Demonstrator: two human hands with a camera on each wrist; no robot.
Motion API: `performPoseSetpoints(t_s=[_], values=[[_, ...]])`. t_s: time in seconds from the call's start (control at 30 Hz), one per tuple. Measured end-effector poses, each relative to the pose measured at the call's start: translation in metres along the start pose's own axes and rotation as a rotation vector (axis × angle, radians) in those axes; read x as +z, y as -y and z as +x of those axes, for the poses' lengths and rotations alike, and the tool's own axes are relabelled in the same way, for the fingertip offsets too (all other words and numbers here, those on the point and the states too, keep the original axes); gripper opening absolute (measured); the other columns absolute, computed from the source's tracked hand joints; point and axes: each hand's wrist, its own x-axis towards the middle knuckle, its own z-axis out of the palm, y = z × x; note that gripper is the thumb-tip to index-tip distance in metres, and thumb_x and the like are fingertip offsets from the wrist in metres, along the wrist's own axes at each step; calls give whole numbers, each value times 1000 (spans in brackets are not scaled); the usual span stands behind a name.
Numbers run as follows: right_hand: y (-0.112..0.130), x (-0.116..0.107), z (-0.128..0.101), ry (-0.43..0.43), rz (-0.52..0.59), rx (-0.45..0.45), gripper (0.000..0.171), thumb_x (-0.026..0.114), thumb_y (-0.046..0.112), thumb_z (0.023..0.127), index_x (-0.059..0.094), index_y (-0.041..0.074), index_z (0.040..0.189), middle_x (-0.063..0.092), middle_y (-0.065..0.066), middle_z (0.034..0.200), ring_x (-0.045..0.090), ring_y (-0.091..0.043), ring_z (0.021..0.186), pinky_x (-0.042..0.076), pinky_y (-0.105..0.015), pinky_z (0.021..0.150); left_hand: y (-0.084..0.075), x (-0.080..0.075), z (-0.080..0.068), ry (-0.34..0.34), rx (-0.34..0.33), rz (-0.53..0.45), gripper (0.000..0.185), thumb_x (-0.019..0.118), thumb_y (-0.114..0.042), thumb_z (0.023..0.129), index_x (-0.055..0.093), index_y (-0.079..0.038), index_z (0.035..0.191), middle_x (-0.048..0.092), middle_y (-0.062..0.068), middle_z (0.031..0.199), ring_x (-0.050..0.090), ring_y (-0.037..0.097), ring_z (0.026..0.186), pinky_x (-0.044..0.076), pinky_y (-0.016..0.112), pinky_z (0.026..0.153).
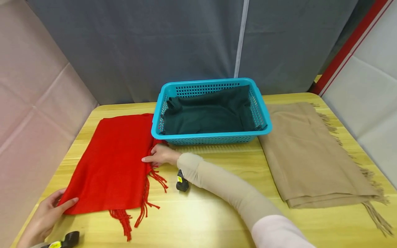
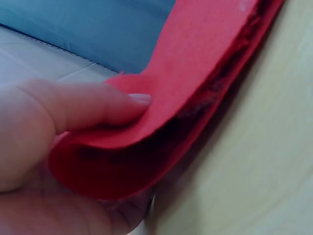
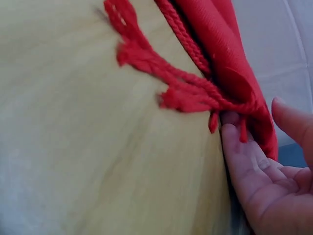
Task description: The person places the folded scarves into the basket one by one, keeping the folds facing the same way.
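Two hands on one red scarf, counter inventory

Item 1: red scarf [image 1: 113, 162], folded flat, lying on the left part of the wooden counter [image 1: 217, 213]. Its fringed edge faces the middle of the counter, tassels trailing off the near corner; its far right corner touches the basket's near left corner.

Item 2: left hand [image 1: 46, 215], at the scarf's near left corner. The left wrist view shows the thumb pressed on top of the folded red layers and the fingers [image 2: 73, 215] curled underneath, pinching the corner, which is lifted slightly off the counter.

Item 3: right hand [image 1: 161, 155], at the scarf's fringed edge, just in front of the basket. The right wrist view shows the fingers [image 3: 239, 152] slid under the edge where the tassels start, thumb above and apart from them (a loose pinch, not fully closed on the cloth).

Item 4: turquoise plastic basket [image 1: 214, 137], at the rear centre of the counter, holding a dark green cloth [image 1: 207, 115] that covers its floor.

Item 5: beige scarf [image 1: 310, 155], folded, lying on the right part of the counter, fringe along its right edge, just beside the basket.

Item 6: grey curtain [image 1: 155, 44] behind the counter; padded panels at left and right.
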Motion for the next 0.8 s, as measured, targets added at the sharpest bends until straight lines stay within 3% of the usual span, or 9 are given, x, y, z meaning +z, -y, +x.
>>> performPoseSetpoints(t_s=[0.1, 0.33, 0.6, 0.63, 0.7, 0.8], values=[[4, 1, 1, -4, -103, -8, 48, 65, 22, 81, 31, 10, 50, 38, -2, 42, 59, -14, 53, 39, -16, 44, 2, -1, -2, -2, 36, 11, 32, 58, -10, 86, 51, -40, 94, 52, -25, 84, 52, -1, 68, 43, 14, 58], [8, 5, 6, 5, -146, 4, 51, 67, 21, 80, 30, 11, 46, 39, -2, 40, 57, -11, 47, 43, -17, 45, -1, -3, -10, 11, 85, 1, 36, 52, -5, 88, 50, -41, 95, 57, -24, 81, 56, 2, 63, 44, 16, 54], [8, 5, 4, 23, -287, -30, 51, 69, 17, 77, 31, 9, 43, 38, -1, 38, 49, -9, 38, 35, -15, 38, -5, -1, -13, 18, 62, 187, 36, 51, -9, 90, 39, -42, 98, 56, -20, 73, 56, 6, 58, 44, 21, 52], [8, 5, 3, 38, -321, -39, 52, 69, 17, 77, 31, 9, 43, 37, 0, 38, 48, -9, 38, 35, -14, 38, -4, -1, -13, 19, 63, 208, 33, 52, -9, 89, 39, -39, 99, 56, -21, 73, 55, 6, 59, 44, 20, 52], [8, 7, 0, 66, -378, -61, 52, 69, 18, 77, 31, 9, 42, 37, 0, 37, 50, -9, 39, 36, -14, 39, -5, -1, -13, 32, 46, 303, 26, 53, -10, 89, 42, -25, 107, 61, -7, 78, 54, 3, 60, 45, 20, 53], [7, 11, -5, 111, -452, -87, 52, 69, 19, 78, 32, 9, 42, 41, 0, 38, 54, -8, 41, 40, -14, 43, -8, -4, -12, 79, 18, 452, 38, 57, -14, 87, 36, 2, 115, 60, 17, 90, 53, 2, 66, 46, 19, 56]])
